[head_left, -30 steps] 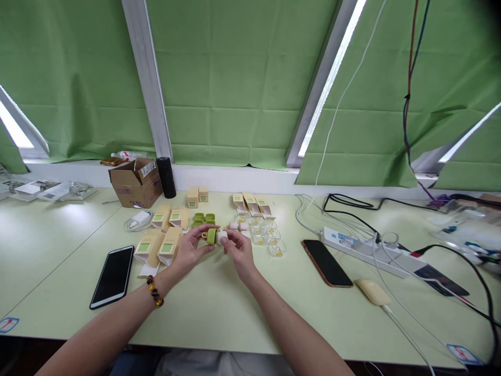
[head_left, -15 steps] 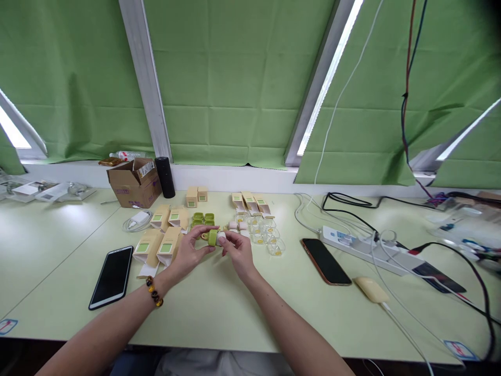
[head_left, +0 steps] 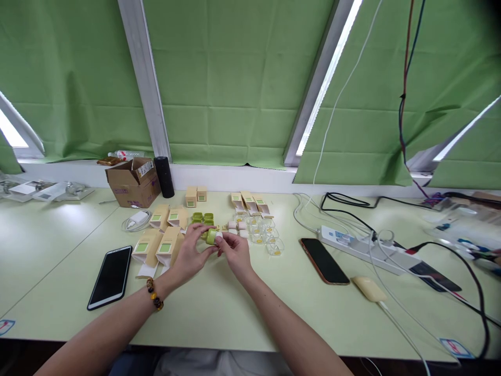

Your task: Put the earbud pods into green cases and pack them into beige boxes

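My left hand (head_left: 191,251) is closed around a small green case (head_left: 211,237), thumb below and fingers above. My right hand (head_left: 236,253) pinches a small white piece (head_left: 218,235) at the right end of that case. Piece and case meet between my fingertips; how deep the white one sits is hidden. Just behind my hands stand several green cases (head_left: 202,217). Pale pink-white pieces (head_left: 237,227) are grouped beyond my right hand, with clear plastic cups (head_left: 275,247) to their right. Opened cardboard boxes with green labels (head_left: 168,247) lie beside my left hand.
One phone (head_left: 111,277) lies at the left, another (head_left: 324,261) at the right. Further right are a white power strip (head_left: 364,249), tangled cables and a cream mouse-shaped device (head_left: 368,289). A brown carton (head_left: 135,185) and black cylinder (head_left: 164,177) stand at the back.
My right hand has moved slightly left, toward my left hand. Less of the white piece shows beside the green case, and the case is turned a little.
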